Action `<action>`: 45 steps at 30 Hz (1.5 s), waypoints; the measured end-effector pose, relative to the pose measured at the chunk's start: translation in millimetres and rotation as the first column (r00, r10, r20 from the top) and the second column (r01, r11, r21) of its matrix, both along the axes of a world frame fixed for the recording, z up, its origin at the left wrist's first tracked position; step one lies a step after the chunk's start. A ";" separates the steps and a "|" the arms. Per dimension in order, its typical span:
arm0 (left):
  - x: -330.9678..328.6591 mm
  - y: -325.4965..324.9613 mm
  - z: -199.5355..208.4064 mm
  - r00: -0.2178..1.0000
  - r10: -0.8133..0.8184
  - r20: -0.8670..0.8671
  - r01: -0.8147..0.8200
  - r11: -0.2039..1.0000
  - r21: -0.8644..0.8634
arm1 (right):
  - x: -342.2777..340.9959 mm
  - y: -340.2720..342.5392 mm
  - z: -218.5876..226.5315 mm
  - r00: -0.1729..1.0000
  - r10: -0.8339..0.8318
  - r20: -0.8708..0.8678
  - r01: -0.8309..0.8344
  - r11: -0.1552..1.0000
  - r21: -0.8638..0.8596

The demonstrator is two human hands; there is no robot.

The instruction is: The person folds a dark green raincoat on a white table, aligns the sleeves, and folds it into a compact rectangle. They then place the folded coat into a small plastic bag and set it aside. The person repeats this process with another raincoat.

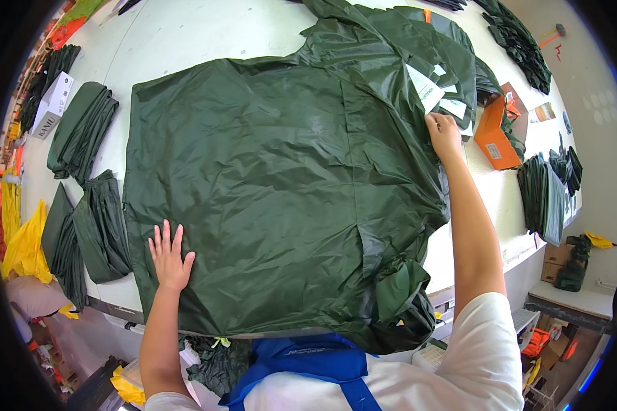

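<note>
A dark green rain jacket or similar thin, shiny garment (253,171) lies spread over the white table in front of me, wrinkled, with its bunched part at the right. My left hand (169,260) rests flat on its lower left area, fingers spread. At the upper right, my right hand (445,137) is closed, its fingertips pinching the lower end of a white card (425,89). More white cards (452,107) lie just beside it on a dark green pile (452,41). The fingertips of my right hand are partly hidden.
Folded dark green garments (82,130) lie in stacks along the left, beside a white box (53,104). An orange box (497,133) and another folded stack (543,195) sit at the right. Yellow material (29,240) hangs at the far left, near another person (38,298).
</note>
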State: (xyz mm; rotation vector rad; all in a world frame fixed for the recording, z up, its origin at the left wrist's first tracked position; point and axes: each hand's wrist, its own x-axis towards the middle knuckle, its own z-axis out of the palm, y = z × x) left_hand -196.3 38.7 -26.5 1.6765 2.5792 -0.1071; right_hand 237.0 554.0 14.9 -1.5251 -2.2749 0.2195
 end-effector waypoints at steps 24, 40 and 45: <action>-58.3 -13.7 -16.0 0.939 0.322 0.119 -0.338 0.926 0.167 | 160.1 -243.5 -2.9 0.871 -0.463 -0.164 0.337 0.805 -0.488; 112.1 65.6 99.0 0.576 -0.322 0.751 0.239 0.945 0.222 | 161.5 -442.3 73.7 0.113 -0.784 -0.610 -0.093 0.603 -0.792; 237.9 32.8 70.1 0.099 -0.450 0.888 0.683 0.680 0.268 | 66.9 -418.9 164.2 -0.278 -0.356 -0.892 -0.531 0.831 -0.166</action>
